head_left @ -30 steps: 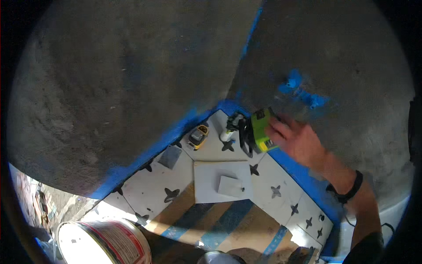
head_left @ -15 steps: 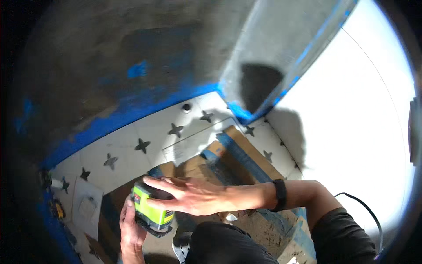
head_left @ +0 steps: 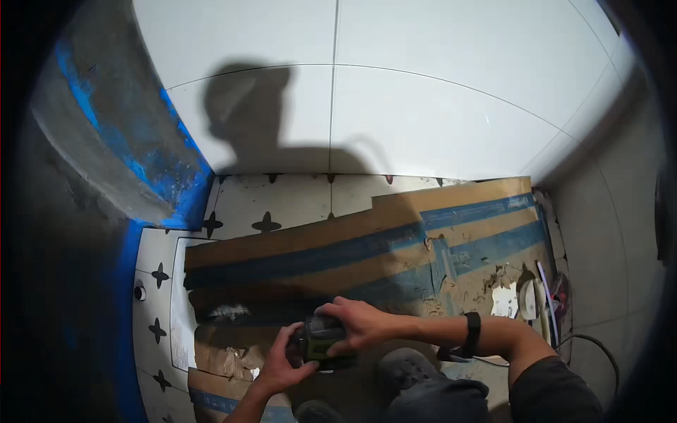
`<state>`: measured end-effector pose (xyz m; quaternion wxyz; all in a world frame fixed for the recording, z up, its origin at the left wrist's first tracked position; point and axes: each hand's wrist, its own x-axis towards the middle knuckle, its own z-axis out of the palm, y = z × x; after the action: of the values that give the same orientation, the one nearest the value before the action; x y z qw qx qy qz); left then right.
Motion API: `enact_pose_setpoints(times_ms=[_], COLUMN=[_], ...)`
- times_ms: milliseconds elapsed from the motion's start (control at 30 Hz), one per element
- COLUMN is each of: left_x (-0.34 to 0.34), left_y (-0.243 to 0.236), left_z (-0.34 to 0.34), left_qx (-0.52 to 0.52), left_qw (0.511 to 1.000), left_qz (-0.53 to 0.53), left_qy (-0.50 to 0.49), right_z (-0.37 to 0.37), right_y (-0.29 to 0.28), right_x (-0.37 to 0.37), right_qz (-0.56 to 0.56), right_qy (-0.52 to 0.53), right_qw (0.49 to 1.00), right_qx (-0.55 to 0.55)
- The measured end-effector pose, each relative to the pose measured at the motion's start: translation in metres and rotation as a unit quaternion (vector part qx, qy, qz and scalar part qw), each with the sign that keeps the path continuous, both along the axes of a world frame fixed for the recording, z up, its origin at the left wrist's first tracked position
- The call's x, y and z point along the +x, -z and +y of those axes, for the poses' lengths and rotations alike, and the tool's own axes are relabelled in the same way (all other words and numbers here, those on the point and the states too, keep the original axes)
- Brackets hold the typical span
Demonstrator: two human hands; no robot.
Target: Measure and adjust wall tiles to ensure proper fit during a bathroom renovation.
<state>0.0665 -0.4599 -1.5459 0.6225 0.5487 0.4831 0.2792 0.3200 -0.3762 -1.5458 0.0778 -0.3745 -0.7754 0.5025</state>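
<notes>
Both hands are closed around a green and black power tool [head_left: 323, 342], left hand [head_left: 281, 359] beneath and right hand [head_left: 360, 323] on top, low over the cardboard [head_left: 395, 247] covering the star-patterned floor tiles [head_left: 264, 208], so the work seems unfinished.

Glossy wall tiles [head_left: 423, 106], matt cardboard [head_left: 367, 240]

Both hands hide most of the green tool [head_left: 323, 343]
</notes>
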Motion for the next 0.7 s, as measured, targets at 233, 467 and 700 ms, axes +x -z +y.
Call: enact_pose_setpoints(times_ms=[233, 467, 700], left_x=[0.076, 0.114, 0.138], left_y=[0.024, 0.043, 0.064], left_z=[0.038, 0.038, 0.087], left_qx=[0.107, 0.189, 0.270], left_qw=[0.990, 0.977, 0.929], left_qz=[0.017, 0.102, 0.196], left_qy=[0.084, -0.005, -0.159], right_z=[-0.024, 0.013, 0.109], right_y=[-0.010, 0.011, 0.024], right_x=[0.081, 0.099, 0.084], right_qz=[0.009, 0.022, 0.016], right_qy=[0.147, 0.045, -0.092], right_qw=[0.989, 0.996, 0.953], right_qx=[0.026, 0.076, 0.288])
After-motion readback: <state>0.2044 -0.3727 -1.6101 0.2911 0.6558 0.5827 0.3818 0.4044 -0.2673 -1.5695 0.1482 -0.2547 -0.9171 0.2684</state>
